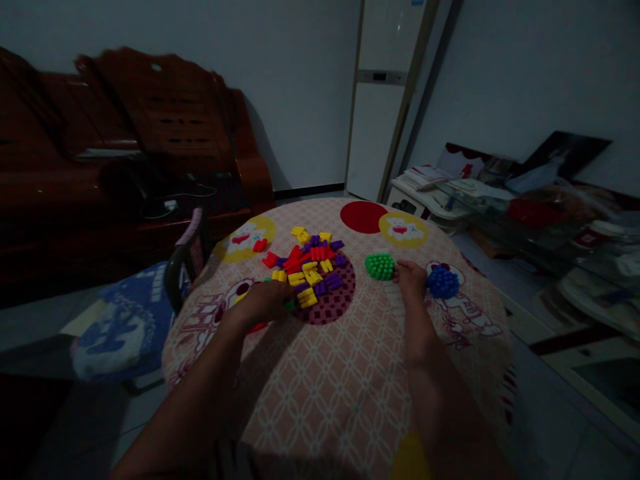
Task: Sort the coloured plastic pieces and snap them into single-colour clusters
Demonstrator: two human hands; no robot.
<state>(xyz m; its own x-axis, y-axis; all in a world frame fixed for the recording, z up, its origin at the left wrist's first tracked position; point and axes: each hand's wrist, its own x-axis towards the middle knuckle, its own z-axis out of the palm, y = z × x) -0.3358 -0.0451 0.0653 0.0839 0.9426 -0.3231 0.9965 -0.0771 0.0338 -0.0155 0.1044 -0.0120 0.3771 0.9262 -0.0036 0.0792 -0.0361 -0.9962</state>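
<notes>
A loose pile of small plastic toy blocks (311,275) in yellow, red and purple lies on the table's far middle. My left hand (267,301) reaches into the pile's near left side, fingers closed at a green block (289,305); its fingertips are partly hidden. To the right, my right hand (413,277) has its fingers bent together against the right edge of a tight cluster of green blocks (380,266). Just beyond that hand's right side sits a similar cluster of blue blocks (443,282). A red block (260,245) lies apart at the pile's far left.
A patterned cloth covers the round table (330,387). A chair with a blue cushion (127,320) stands at the left, before a carved wooden sofa (165,113). A cluttered glass-topped cabinet (500,200) runs along the right. A tall white unit (377,127) stands behind.
</notes>
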